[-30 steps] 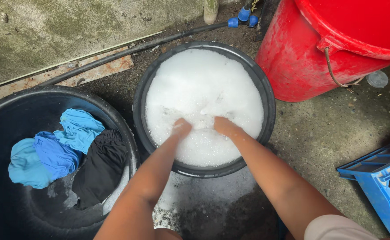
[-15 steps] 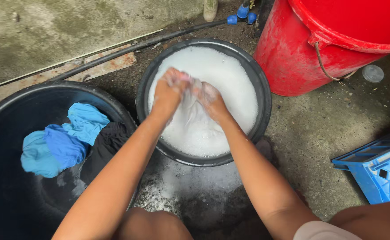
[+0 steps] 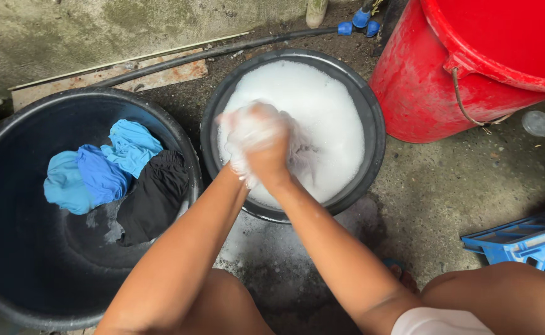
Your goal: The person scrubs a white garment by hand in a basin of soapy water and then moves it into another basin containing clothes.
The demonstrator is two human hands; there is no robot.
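Your left hand (image 3: 242, 139) and right hand (image 3: 269, 152) are pressed together at frame centre, fingers clenched tight on a sudsy white cloth (image 3: 297, 152) held just above the foam in the black basin (image 3: 371, 124). At left, a larger black tub (image 3: 12, 248) holds blue clothes (image 3: 98, 170) and a black garment (image 3: 154, 195). Red bucket (image 3: 427, 93) at upper right.

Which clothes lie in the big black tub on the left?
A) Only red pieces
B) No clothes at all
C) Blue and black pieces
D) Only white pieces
C: the tub holds blue cloth and a black piece side by side, away from the suds basin where both hands rub together.
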